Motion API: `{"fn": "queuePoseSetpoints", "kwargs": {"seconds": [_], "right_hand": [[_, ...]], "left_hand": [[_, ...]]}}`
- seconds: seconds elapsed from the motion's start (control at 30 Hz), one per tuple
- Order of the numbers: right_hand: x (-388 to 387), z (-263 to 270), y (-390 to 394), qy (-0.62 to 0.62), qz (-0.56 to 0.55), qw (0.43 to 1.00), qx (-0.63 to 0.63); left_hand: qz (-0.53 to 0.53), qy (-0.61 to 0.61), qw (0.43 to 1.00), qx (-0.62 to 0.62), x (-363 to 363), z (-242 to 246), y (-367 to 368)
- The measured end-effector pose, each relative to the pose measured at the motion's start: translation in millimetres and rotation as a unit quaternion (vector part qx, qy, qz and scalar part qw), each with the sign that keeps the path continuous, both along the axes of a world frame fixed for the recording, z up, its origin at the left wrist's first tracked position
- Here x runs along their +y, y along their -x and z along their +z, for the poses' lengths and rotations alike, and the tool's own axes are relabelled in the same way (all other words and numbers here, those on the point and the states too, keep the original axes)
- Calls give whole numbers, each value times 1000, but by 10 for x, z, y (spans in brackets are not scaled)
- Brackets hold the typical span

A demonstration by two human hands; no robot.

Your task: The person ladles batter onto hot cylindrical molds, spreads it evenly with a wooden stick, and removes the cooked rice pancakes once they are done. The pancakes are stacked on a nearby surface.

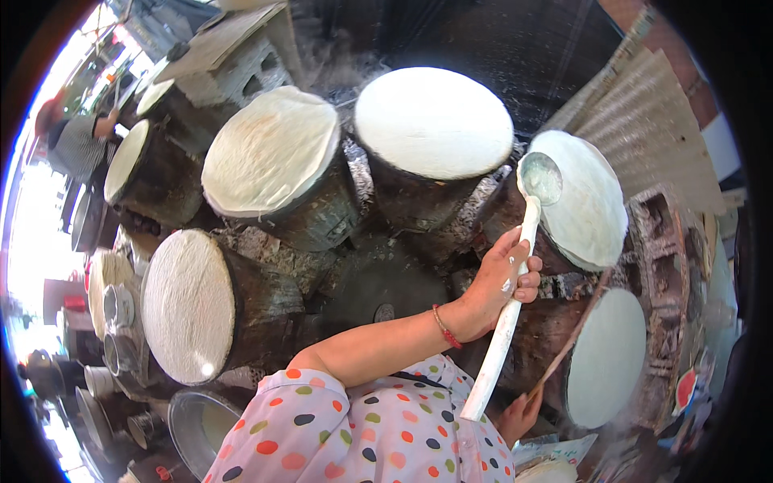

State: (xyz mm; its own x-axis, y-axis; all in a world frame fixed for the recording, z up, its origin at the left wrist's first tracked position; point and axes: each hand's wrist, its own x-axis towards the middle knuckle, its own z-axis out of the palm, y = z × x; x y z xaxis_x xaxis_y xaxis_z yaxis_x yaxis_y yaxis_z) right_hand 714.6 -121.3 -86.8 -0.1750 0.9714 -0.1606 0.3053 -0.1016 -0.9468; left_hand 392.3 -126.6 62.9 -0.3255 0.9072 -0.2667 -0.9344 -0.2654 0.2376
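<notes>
My left hand (498, 284) is closed around the long white handle of a metal ladle (542, 178). The ladle's bowl appears over the left edge of a round white flatbread (583, 205) on the upper right drum stove. Lower down, my right hand (519, 418) grips a thin wooden stick (570, 341); its far end reaches the lower edge of that flatbread. Beside the stick, a smooth pale round (607, 359) covers another drum. More white rounds top the drums ahead (433, 124), at upper left (272, 151) and at left (188, 307).
Concrete blocks (661, 271) and a corrugated sheet (676, 133) stand on the right. A large metal basin (202, 422) sits at lower left, near several pots. Another person (81, 142) is at far upper left among more drums. Some steam rises behind the drums.
</notes>
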Motion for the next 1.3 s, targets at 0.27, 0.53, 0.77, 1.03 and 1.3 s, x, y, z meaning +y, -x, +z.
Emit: {"fn": "queuePoseSetpoints", "kwargs": {"seconds": [0.27, 0.53, 0.77, 1.03, 1.3], "right_hand": [[318, 298, 2329, -63, 371, 926, -17], [-225, -5, 4018, -183, 558, 809, 38], [-301, -144, 4559, -158, 622, 767, -9], [-172, -231, 4516, -231, 671, 704, -5], [-74, -66, 4136, -235, 714, 657, -61]], "left_hand": [[178, -16, 984, -1, -837, 117, 794], [413, 33, 909, 40, -2189, -71, 1128], [475, 86, 870, -102, -2806, -433, 654], [486, 119, 851, -158, -2560, -836, 292], [468, 57, 867, -161, -2379, -1080, 436]]}}
